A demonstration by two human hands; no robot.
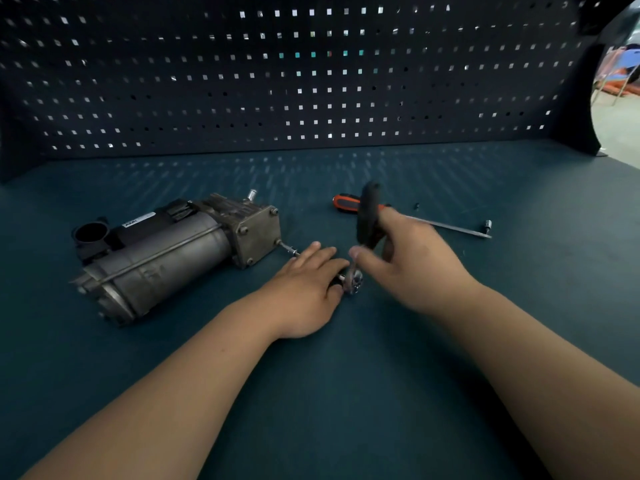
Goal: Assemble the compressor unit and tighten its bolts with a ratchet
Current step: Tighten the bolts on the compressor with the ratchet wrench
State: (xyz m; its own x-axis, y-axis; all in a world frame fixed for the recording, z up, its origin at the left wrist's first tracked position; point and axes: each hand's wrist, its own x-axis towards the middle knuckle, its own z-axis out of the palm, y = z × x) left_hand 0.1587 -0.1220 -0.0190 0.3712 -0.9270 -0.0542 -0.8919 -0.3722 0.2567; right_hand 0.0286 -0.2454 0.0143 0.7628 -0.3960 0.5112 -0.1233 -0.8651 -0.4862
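The ratchet (367, 211) is gripped by the right hand (412, 261); the left hand (304, 292) is laid straight-fingered over its socket (336, 282) beside the compressor's (166, 251) bolt (290, 251) on the desk (363, 393). The socket should be kept square.

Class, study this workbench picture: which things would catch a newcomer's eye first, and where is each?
Two bare arms lead the eye to mid-bench, where the right hand grips a dark ratchet upright, its head down by the fingertips of the left hand. To their left the grey compressor unit lies on its side, a long bolt sticking out of its end plate. An orange-handled screwdriver lies behind the right hand.
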